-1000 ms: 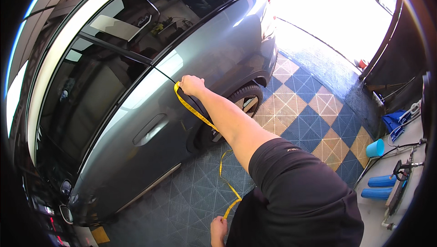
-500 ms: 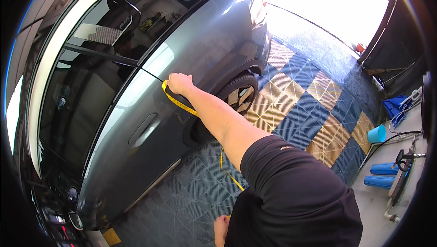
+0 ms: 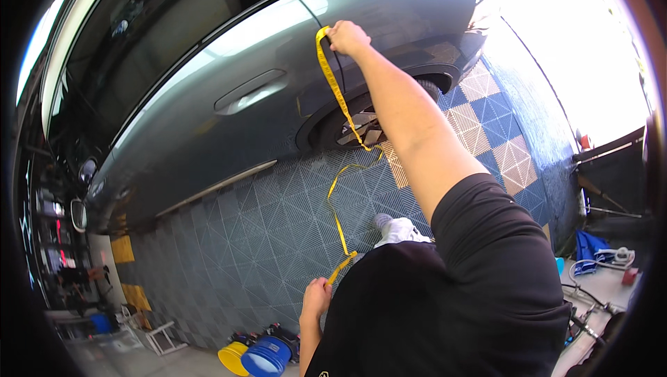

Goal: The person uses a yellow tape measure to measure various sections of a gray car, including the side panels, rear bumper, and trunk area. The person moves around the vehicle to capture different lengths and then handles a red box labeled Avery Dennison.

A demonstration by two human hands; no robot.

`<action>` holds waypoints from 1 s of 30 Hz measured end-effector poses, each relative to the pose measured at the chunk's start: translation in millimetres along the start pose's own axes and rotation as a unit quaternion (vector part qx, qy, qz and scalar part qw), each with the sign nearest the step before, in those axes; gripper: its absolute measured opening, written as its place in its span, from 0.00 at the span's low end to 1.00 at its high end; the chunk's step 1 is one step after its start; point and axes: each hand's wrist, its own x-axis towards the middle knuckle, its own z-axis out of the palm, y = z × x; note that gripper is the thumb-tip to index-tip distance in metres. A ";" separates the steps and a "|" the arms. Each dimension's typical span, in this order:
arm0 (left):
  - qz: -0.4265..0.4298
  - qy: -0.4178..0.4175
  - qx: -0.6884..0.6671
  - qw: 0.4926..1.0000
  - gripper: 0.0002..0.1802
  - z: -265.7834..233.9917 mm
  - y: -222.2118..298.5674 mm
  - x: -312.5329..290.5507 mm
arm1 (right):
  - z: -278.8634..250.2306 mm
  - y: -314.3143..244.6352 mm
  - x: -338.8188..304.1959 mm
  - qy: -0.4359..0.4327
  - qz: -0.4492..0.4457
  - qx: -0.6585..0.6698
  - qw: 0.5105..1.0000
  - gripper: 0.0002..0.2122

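Observation:
A yellow soft measuring tape [image 3: 335, 85] runs from the side of a dark grey car [image 3: 201, 127] down over the floor and back up toward me. My right hand [image 3: 349, 37] is stretched out and closed on one end of it, at the car's body beside the rear door seam. Below that hand the tape hangs past the rear wheel [image 3: 363, 125] and bends slackly above the floor. Near my body, my left hand [image 3: 317, 296] is closed around another stretch of the tape. A door handle [image 3: 250, 94] lies left of my right hand.
Blue and tan floor tiles [image 3: 243, 238] spread beside the car. A blue bucket [image 3: 266, 356] and a yellow bucket [image 3: 233, 357] stand at the lower left. Hoses and a blue cloth [image 3: 589, 250] are at the right wall. Bright light comes from the opening at upper right.
My view has turned, so the car sits higher and more of the floor and my left hand show. Both hands still hold the tape, with the right one still at the door seam.

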 end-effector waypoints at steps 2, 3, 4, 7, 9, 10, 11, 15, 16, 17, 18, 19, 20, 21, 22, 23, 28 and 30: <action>-0.009 -0.005 -0.011 1.000 0.08 5.9 0.9 -2.9 | -3.1 -2.7 -1.2 -0.018 0.005 0.004 1.000 0.17; -0.010 -0.007 -0.019 1.000 0.08 9.3 -1.9 -4.3 | -0.6 -3.5 -1.0 -0.018 0.006 0.003 1.000 0.17; -0.010 -0.009 -0.026 1.000 0.08 13.6 -6.0 -6.3 | 2.2 -4.3 -1.1 -0.017 0.008 0.002 1.000 0.17; -0.006 -0.011 -0.025 1.000 0.08 16.8 -5.6 -6.4 | 8.7 -2.6 3.1 0.023 0.012 -0.033 0.999 0.16; -0.009 -0.007 -0.016 1.000 0.08 13.8 -4.9 -6.5 | 8.8 -6.8 1.8 0.023 0.012 -0.034 0.999 0.16; -0.011 -0.005 -0.012 1.000 0.08 12.5 -5.3 -6.3 | 6.7 -6.5 0.7 0.004 0.012 -0.019 1.000 0.16; -0.009 -0.004 -0.005 1.000 0.08 10.1 -5.0 -3.3 | 0.3 -5.1 1.0 -0.010 0.015 -0.004 1.000 0.17; 0.007 -0.001 -0.003 1.000 0.09 4.7 -13.4 5.5 | -0.1 6.5 8.1 0.000 -0.035 -0.041 0.999 0.18; 0.010 -0.003 0.005 1.000 0.09 8.1 -20.8 4.2 | 0.4 -2.0 -2.2 0.012 -0.038 -0.077 0.996 0.18; 0.018 -0.007 0.015 1.000 0.09 9.8 -24.4 7.6 | 4.2 -0.7 4.2 0.004 -0.029 -0.040 0.999 0.18; 0.008 -0.011 0.010 1.000 0.09 10.0 -21.9 8.5 | 11.3 -8.1 -0.5 0.000 -0.020 -0.018 1.000 0.19; 0.001 -0.018 0.010 1.000 0.09 5.8 -15.1 7.0 | 8.8 -10.8 -5.5 -0.003 -0.008 -0.009 1.000 0.19; -0.011 -0.023 0.010 1.000 0.09 2.6 -10.5 5.2 | 5.3 -13.7 -10.7 -0.013 -0.002 0.000 1.000 0.19; -0.008 -0.026 0.010 1.000 0.09 0.0 -8.1 7.4 | 2.1 -11.7 -11.6 -0.005 0.001 0.011 1.000 0.18; -0.006 -0.030 0.009 0.999 0.09 -1.6 -5.8 9.9 | -2.8 -8.4 -11.9 -0.001 0.002 0.018 1.000 0.18; -0.007 -0.033 0.007 0.999 0.09 -2.2 -6.8 11.4 | -4.5 -6.2 -13.4 0.000 0.002 0.025 1.000 0.17; -0.006 -0.040 -0.003 0.999 0.09 -4.7 -5.6 15.7 | -8.0 -8.9 -21.1 0.015 -0.005 0.020 1.000 0.17; -0.019 -0.055 0.029 0.998 0.09 -9.3 3.7 14.7 | -8.4 -10.3 -24.4 0.014 -0.009 0.015 1.000 0.17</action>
